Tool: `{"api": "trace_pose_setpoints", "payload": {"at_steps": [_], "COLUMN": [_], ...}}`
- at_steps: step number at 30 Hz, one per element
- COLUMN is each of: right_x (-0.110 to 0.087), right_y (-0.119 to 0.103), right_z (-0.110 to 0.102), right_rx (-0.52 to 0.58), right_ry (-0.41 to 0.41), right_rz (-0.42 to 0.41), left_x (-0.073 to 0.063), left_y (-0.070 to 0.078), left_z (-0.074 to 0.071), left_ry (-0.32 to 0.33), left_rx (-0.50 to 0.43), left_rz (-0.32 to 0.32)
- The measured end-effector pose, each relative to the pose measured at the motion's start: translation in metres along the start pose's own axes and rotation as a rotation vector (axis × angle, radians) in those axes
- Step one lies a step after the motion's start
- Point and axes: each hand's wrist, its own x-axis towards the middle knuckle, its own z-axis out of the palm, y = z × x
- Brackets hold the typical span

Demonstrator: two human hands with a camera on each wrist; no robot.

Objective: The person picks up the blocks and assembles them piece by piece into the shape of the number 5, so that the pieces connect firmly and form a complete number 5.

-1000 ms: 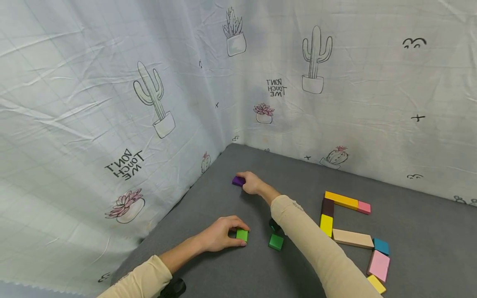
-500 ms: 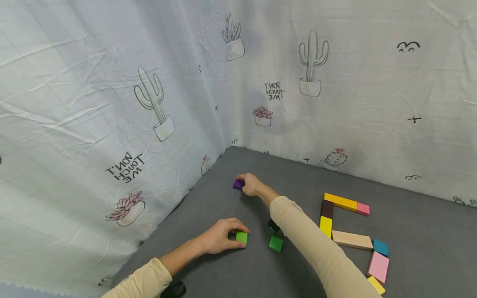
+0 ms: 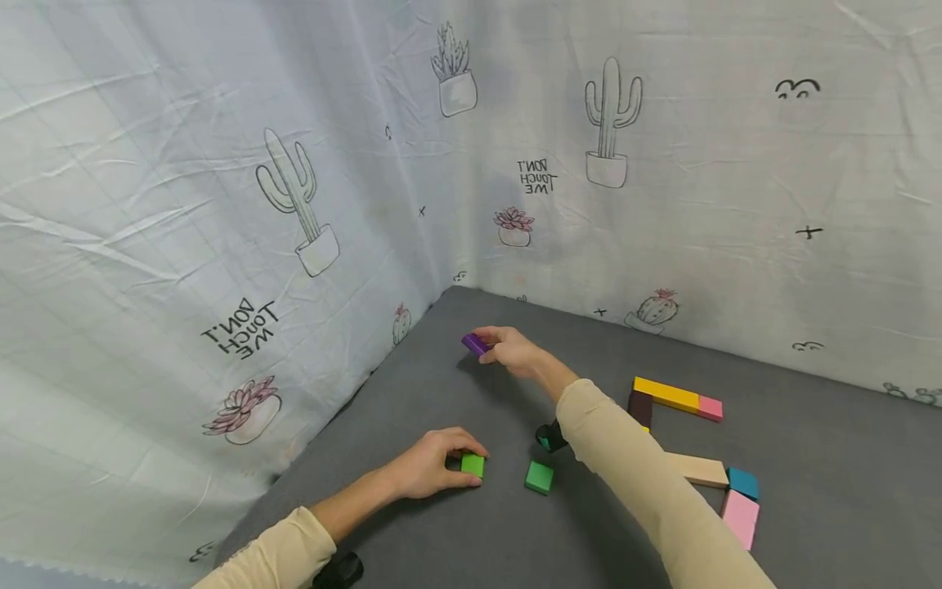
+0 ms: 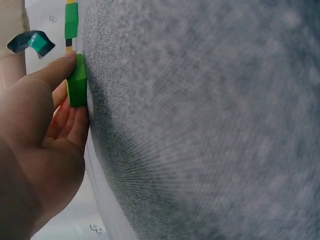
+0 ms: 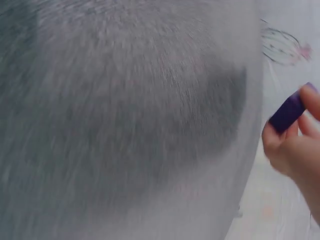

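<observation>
A purple block [image 3: 474, 343] is pinched between the thumb and fingers of my right hand [image 3: 511, 352], raised over the far left part of the grey table. The right wrist view shows the same purple block [image 5: 288, 113] tilted, apart from the surface. My left hand [image 3: 430, 465] grips a light green block [image 3: 473, 465] that sits on the table; in the left wrist view, the thumb and fingers lie along this green block [image 4: 77, 82]. A darker green block [image 3: 540, 477] lies just to its right, untouched.
To the right, partly behind my right sleeve [image 3: 633, 474], lie a long orange block [image 3: 666, 392], a small pink one [image 3: 710, 408], a dark brown one [image 3: 640, 407], a beige one [image 3: 699, 469], a blue one [image 3: 743, 483] and a larger pink one [image 3: 740, 517]. A patterned curtain [image 3: 353, 245] borders the table.
My right hand has lifted the purple block off the table and tilted it. The left hand keeps its hold on the light green block. My right sleeve now covers more of the blocks on the right.
</observation>
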Motion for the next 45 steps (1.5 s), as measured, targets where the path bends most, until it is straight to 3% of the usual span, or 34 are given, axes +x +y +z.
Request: {"api": "trace_pose_setpoints", "payload": {"at_steps": [4,13,17,21,29,38,45], "right_x": [-0.014,-0.057,-0.078,-0.102,-0.149,-0.192,-0.218], "right_y": [-0.003,-0.013,-0.01,0.001,0.021,0.035,0.044], "right_z": [-0.022,-0.075,-0.098,-0.119,-0.141,-0.139,-0.13], "right_rx": [0.169,0.361,0.396,0.35,0.129,0.071,0.044], "right_ry": [-0.03,-0.017,-0.029,-0.038,-0.026,-0.08,-0.139], "right_rz": [0.021,0.023,0.019,0.031,0.022,-0.011,-0.017], "left_x": [0.0,-0.001,-0.002,-0.002,-0.001,-0.001,0.0], "left_y": [0.0,0.001,0.001,0.001,0.001,-0.001,0.003], "left_z": [0.0,0.0,0.0,0.001,0.001,0.002,0.001], "left_ry": [0.003,0.0,0.004,-0.002,0.004,0.03,0.027], "left_rx": [0.013,-0.004,-0.009,-0.007,0.013,0.021,0.019], "left_rz": [0.013,0.012,0.01,-0.011,-0.011,0.063,0.054]}}
